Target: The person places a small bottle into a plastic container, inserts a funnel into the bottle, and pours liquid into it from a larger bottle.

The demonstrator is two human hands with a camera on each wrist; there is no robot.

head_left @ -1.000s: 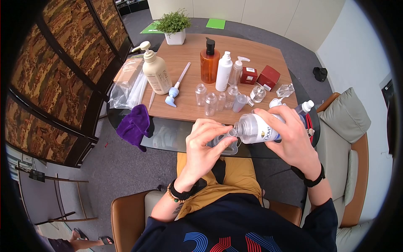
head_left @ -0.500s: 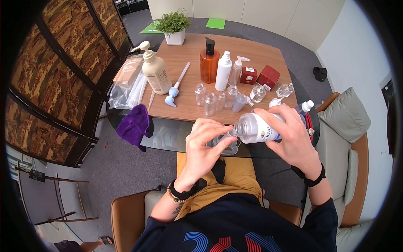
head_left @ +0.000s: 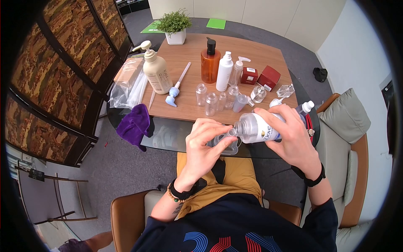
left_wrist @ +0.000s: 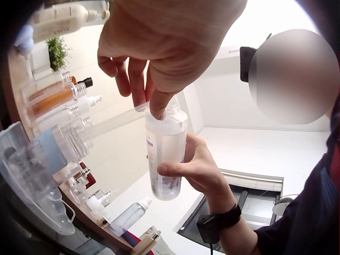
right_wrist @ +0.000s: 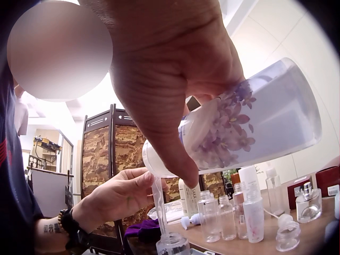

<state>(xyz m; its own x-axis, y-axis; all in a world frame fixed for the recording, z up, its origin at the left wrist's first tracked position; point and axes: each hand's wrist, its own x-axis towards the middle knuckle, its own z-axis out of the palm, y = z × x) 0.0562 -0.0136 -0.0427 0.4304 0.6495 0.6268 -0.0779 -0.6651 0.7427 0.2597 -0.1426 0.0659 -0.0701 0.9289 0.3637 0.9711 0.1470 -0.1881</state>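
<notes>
My right hand (head_left: 291,136) grips a clear Dove bottle (head_left: 256,128) with a purple flower print, tipped so its mouth points left. Liquid shows inside the bottle in the left wrist view. My left hand (head_left: 205,140) pinches the round rim of a slender clear tube (right_wrist: 158,204) between thumb and fingers, right at the bottle's mouth. The tube runs down toward the open top of a small clear container (right_wrist: 172,245). In the head view, clear plastic (head_left: 226,147) shows beneath the hands, partly hidden by the left one.
Several small clear bottles (head_left: 210,104) stand on the wooden table (head_left: 184,52). Behind are an amber bottle (head_left: 210,66), a white bottle (head_left: 224,72) and red boxes (head_left: 268,77). To the left are a cream pump bottle (head_left: 157,75), a blue pump head (head_left: 172,96) and a purple cloth (head_left: 134,126).
Both hands, the bottle and the tube keep almost the same pose. At the lower left, another person's legs have shifted toward the chair.
</notes>
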